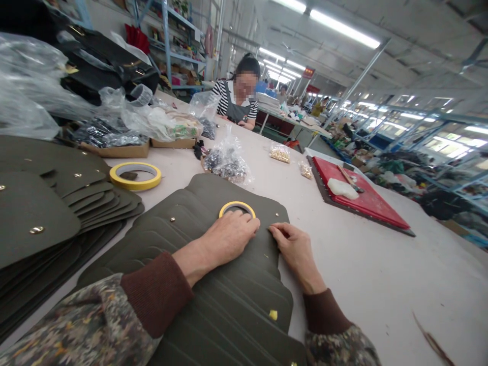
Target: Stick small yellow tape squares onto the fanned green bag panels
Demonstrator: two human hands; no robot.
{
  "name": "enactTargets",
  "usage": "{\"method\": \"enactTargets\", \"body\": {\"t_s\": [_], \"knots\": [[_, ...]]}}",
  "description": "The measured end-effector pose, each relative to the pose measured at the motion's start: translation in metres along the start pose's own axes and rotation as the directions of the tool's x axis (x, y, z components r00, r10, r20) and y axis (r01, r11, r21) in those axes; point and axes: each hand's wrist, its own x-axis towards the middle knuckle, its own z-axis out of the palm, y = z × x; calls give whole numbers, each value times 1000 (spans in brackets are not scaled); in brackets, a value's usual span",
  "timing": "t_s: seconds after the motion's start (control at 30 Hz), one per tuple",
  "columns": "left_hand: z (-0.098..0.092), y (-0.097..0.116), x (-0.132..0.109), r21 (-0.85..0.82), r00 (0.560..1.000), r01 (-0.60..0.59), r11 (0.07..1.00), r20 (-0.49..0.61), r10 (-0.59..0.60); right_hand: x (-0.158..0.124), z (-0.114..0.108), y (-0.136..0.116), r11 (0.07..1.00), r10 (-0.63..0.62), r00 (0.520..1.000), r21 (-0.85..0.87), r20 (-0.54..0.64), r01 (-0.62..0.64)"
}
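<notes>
Bright, even light falls from the fluorescent tubes (343, 28) overhead, and the windows (438, 137) far right burn out to white glare. The pale bench (381, 264) gives back a soft sheen. Shadows are faint and short, only a thin dark rim under the left hand (229, 236) and the right hand (295, 249). The clear plastic bags (34, 86) catch hard highlights. The wide lens bends the shelf posts (164, 40) and ceiling lines towards the edges, the sleeves (114, 320) look stretched and soft, and the far hall is hazy.
</notes>
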Motion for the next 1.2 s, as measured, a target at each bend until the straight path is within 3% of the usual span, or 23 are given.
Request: {"method": "enactTargets", "body": {"t_s": [0.1,0.17,0.27,0.33,0.43,0.53,0.67,0.9,1.0,1.1,1.2], "knots": [[-4,-1,-1,-46,999,-20,999,-46,18,3,-4,-9,991,13,999,-131,38,-7],[-6,-1,-2,-100,997,-21,995,-82,12,3,-12,-15,990,76,982,-129,176,-54],[-6,0,-3,-214,994,-17,977,-106,-6,-1,-23,-19,994,104,915,-64,391,-85],[-5,0,-4,-285,992,-21,958,-126,-16,-4,-27,-19,996,77,936,6,343,-84],[-3,0,-5,-349,987,-30,937,-157,-27,-7,-26,-21,982,-14,987,188,162,-17],[0,1,-6,-354,986,-18,935,-163,-43,-11,-21,-29,943,-213,969,285,123,171],[1,3,-8,-354,987,-2,935,-151,-55,-16,-15,-40,903,-408,912,170,47,395],[-4,4,-7,-373,991,-27,927,-134,-24,-22,-7,-42,909,-417,904,-67,-94,412],[-5,3,-4,-342,990,-27,939,-137,-21,-23,-6,-48,940,-341,934,-32,-107,339],[-6,7,-3,-300,981,-23,954,-190,-36,-22,-7,-55,977,-112,991,175,-73,123],[-7,15,-6,-268,969,-30,963,-244,-37,-13,-7,-51,910,132,991,399,-24,-111]]}}
